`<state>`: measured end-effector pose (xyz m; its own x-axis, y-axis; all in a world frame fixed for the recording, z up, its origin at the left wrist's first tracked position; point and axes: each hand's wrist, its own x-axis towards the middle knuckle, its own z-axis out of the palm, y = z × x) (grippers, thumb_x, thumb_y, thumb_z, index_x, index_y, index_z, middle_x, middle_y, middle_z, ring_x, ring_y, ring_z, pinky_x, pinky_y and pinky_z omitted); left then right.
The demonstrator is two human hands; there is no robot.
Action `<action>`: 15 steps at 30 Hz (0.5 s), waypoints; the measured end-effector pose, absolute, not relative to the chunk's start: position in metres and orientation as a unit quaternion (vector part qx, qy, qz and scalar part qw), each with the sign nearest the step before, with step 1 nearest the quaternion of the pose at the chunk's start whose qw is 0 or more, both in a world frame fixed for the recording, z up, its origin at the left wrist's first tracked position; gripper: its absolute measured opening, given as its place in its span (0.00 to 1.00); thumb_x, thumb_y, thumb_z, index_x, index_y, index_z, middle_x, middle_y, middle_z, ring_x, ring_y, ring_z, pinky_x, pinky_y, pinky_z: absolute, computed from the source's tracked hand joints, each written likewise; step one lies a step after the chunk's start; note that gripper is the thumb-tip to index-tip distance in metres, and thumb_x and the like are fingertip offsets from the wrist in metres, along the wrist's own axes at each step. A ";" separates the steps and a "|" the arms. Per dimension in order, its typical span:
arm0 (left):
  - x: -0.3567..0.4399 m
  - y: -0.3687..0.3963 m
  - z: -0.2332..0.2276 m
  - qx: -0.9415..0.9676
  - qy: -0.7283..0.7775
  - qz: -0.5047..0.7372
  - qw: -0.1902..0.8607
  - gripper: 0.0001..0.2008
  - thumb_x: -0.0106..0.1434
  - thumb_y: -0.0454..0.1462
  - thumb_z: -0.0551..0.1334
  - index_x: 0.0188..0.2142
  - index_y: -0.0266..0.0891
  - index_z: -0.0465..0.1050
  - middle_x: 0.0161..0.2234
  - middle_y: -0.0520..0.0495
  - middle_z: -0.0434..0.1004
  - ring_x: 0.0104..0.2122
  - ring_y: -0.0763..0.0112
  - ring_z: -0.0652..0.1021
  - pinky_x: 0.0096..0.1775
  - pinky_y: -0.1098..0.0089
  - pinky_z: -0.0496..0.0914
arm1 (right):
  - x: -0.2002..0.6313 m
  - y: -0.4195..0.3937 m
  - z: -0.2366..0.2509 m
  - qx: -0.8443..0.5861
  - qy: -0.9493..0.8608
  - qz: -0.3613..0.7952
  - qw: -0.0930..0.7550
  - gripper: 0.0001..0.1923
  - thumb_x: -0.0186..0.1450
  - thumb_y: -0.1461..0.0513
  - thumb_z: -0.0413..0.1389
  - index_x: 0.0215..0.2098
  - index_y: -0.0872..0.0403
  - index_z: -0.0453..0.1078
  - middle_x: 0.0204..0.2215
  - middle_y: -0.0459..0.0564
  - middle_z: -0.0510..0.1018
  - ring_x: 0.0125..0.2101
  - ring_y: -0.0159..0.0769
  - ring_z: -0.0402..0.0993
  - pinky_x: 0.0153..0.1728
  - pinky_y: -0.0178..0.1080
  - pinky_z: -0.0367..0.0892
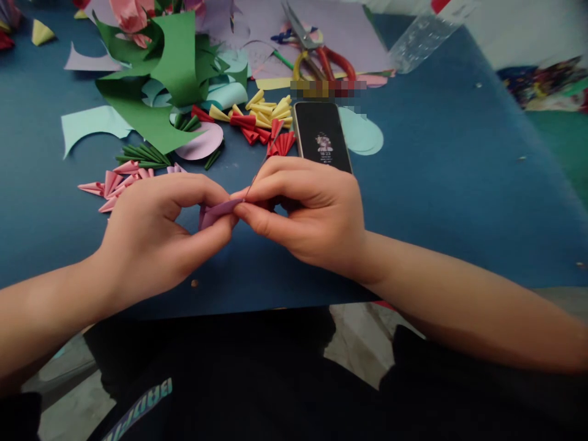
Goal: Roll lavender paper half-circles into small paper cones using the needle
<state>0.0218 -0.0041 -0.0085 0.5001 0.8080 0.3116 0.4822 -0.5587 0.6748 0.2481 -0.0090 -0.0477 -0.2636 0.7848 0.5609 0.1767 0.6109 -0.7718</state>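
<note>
While both hands are meeting over the near edge of a blue counter (pixel 459 184), they are sharing 1 small lilac paper piece (pixel 218 211). The left hand (pixel 156 236) is pinching its left end, w/ thumb and fingers clamped together on the paper. The right hand (pixel 307 211) is pinching the other end, its fingers also closed tight on the paper, knuckles facing up. The piece is sitting just above the counter, between the 2 hands, roughly centre of view.

Just behind the right hand, a black phone (pixel 321 135) is lying flat w/ its screen lit. Left of the phone, small folded paper units are lying in loose groups: red ones (pixel 257 131), yellow ones (pixel 269 110), dark green ones (pixel 142 156) and pink ones (pixel 117 184), the pink group being nearest the left hand. Farther back, big green paper scraps (pixel 169 67) are piling over pale blue offcuts (pixel 92 122) and lilac sheets (pixel 340 30). Scissors w/ red and yellow handles (pixel 316 52) are lying on the lilac sheets, well apart from the hands. A clear plastic item (pixel 422 37) is lying at the far right; what it is, cannot tell.
</note>
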 end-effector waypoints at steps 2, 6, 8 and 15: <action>0.022 -0.004 -0.009 0.820 0.403 0.312 0.262 0.06 0.69 0.36 0.68 0.34 0.47 0.81 0.29 0.56 0.82 0.28 0.70 0.78 0.33 0.65 0.70 | 0.247 -0.009 -0.049 -0.330 -0.739 0.291 0.510 0.04 0.73 0.61 0.69 0.39 0.49 0.86 0.34 0.46 0.86 0.32 0.34 0.78 0.32 0.38 0.74; 0.022 -0.003 -0.009 0.804 0.423 0.299 0.293 0.05 0.66 0.37 0.68 0.33 0.46 0.83 0.27 0.54 0.82 0.27 0.68 0.78 0.30 0.64 0.68 | 0.248 -0.008 -0.051 -0.312 -0.748 0.278 0.516 0.05 0.73 0.59 0.69 0.38 0.50 0.86 0.33 0.47 0.87 0.31 0.33 0.79 0.32 0.38 0.74; 0.021 -0.001 -0.008 0.802 0.419 0.288 0.314 0.04 0.65 0.38 0.69 0.33 0.46 0.84 0.28 0.54 0.83 0.28 0.66 0.79 0.30 0.64 0.70 | 0.249 -0.008 -0.050 -0.309 -0.755 0.269 0.511 0.05 0.73 0.59 0.69 0.39 0.50 0.86 0.34 0.47 0.87 0.31 0.34 0.80 0.32 0.38 0.75; 0.019 -0.001 -0.005 0.813 0.398 0.294 0.308 0.04 0.67 0.36 0.70 0.36 0.47 0.86 0.32 0.53 0.86 0.32 0.65 0.83 0.35 0.65 0.74 | 0.254 -0.007 -0.045 -0.289 -0.777 0.251 0.500 0.05 0.75 0.60 0.68 0.40 0.49 0.87 0.35 0.46 0.88 0.32 0.34 0.81 0.33 0.38 0.75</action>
